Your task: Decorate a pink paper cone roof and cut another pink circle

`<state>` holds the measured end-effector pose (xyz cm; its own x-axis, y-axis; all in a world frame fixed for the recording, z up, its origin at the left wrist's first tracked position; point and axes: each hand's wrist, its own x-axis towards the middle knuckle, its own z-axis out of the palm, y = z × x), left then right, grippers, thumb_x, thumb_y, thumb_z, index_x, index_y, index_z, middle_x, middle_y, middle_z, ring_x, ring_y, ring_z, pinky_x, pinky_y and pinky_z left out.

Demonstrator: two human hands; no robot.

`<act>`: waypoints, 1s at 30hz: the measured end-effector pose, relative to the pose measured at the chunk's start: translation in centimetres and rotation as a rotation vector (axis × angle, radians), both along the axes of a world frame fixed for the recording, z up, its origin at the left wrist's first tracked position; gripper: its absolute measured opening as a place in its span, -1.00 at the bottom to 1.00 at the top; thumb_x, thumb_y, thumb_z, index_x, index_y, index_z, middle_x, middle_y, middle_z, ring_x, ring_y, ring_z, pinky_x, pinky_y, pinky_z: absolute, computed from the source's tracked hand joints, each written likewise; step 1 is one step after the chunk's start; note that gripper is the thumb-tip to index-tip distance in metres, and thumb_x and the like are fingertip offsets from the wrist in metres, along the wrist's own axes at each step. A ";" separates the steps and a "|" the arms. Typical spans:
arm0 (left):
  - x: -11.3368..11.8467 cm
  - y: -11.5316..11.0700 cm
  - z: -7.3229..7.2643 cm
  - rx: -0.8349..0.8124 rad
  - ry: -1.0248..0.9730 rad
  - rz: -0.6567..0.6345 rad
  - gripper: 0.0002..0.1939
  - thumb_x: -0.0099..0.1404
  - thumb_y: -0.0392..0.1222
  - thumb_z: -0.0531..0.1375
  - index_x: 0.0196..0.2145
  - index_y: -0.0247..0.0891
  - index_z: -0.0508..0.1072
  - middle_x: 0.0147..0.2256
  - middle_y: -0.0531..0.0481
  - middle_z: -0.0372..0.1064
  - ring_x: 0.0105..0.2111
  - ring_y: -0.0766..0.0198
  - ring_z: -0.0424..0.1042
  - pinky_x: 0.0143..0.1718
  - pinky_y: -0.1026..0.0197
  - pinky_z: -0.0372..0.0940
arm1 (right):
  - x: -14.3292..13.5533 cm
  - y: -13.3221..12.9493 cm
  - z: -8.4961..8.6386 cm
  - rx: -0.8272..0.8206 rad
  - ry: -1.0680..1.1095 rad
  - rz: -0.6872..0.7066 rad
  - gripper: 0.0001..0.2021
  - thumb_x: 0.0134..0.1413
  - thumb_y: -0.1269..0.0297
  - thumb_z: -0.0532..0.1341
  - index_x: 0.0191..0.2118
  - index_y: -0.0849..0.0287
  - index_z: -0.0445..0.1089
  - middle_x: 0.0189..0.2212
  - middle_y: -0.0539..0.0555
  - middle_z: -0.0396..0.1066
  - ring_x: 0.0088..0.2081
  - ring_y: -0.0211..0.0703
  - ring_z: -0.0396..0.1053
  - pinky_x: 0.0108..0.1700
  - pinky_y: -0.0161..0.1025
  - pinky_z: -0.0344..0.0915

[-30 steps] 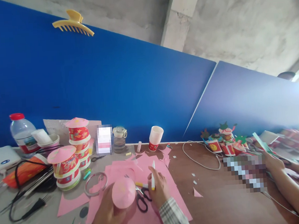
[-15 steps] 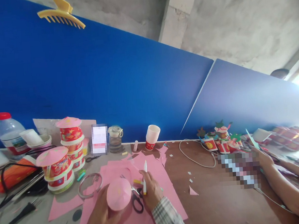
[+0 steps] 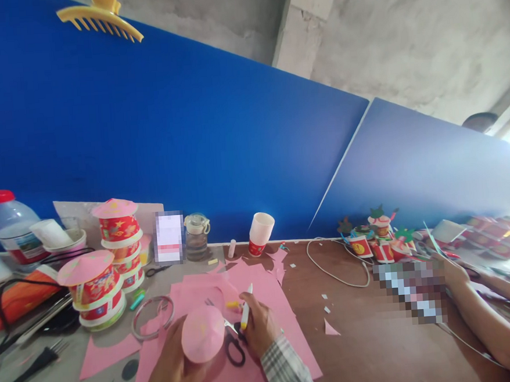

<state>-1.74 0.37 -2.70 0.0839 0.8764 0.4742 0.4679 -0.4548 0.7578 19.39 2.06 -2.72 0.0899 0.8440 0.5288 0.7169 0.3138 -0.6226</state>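
Note:
My left hand (image 3: pixel 173 359) is closed round a pink paper cone (image 3: pixel 203 334) with faint yellow marks on its top; whether anything sits beneath the cone is hidden. In my right hand (image 3: pixel 261 324) is a white marker with a yellow end (image 3: pixel 246 311), its pale tip pointing up and away. A yellow piece (image 3: pixel 232 305), perhaps the marker's cap, shows beside those fingers. Between the hands lie scissors with black handles (image 3: pixel 235 349), on top of pink paper sheets (image 3: pixel 286 328).
Paper-cup towers with pink cone roofs (image 3: pixel 86 270) stand at the left, near a roll of tape (image 3: pixel 152 317) and a black plug (image 3: pixel 35 366). A glass jar (image 3: pixel 196 239) and stacked cups (image 3: pixel 261 234) line the blue partition. Another person's arms (image 3: pixel 486 314) reach in from the right.
The marker has tilted slightly and sits a little lower in my right hand. My left hand keeps its hold on the pink cone. The whole view has shifted slightly.

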 end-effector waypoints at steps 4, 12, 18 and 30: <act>0.0 0.0 -0.1 -0.008 -0.003 -0.001 -0.39 -0.23 -0.06 0.30 -0.15 0.01 0.25 -0.19 0.02 0.35 -0.16 0.00 0.31 -0.16 0.01 0.34 | 0.3 0.1 0.1 -0.001 -0.044 0.034 -0.58 -0.31 0.52 0.10 -0.21 0.09 0.35 -0.52 -0.02 0.44 -0.52 -0.11 0.40 -0.51 -0.34 0.32; 0.0 0.0 0.3 -0.026 -0.002 -0.012 -0.40 -0.22 -0.05 0.29 -0.14 0.00 0.26 -0.16 0.00 0.35 -0.14 -0.04 0.30 -0.15 -0.02 0.32 | 0.7 0.2 0.0 0.105 0.006 0.016 -0.31 -0.45 0.61 0.03 0.00 0.13 0.18 -0.27 0.08 0.41 -0.25 -0.04 0.42 -0.24 -0.22 0.42; 0.1 0.0 0.4 -0.012 -0.027 -0.018 -0.43 -0.20 -0.07 0.28 -0.15 -0.02 0.27 -0.18 0.01 0.36 -0.16 -0.01 0.31 -0.17 -0.01 0.33 | 0.5 0.5 -0.5 0.148 0.046 0.039 -0.43 -0.22 0.61 0.02 0.02 0.13 0.17 -0.20 0.11 0.42 -0.21 -0.09 0.43 -0.24 -0.30 0.44; 0.1 0.1 0.0 -0.026 -0.036 -0.024 -0.42 -0.20 -0.09 0.30 -0.15 0.02 0.27 -0.18 0.04 0.34 -0.16 0.01 0.31 -0.16 0.01 0.33 | 0.7 0.7 -1.2 0.047 -0.050 0.029 -0.39 -0.31 0.60 0.07 0.00 0.09 0.20 -0.29 0.06 0.45 -0.29 -0.07 0.45 -0.34 -0.31 0.43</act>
<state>-1.64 0.44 -2.75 0.0879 0.8866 0.4540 0.4292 -0.4450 0.7859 20.10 2.80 -3.93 0.0379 0.8198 0.5714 0.7366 0.3635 -0.5704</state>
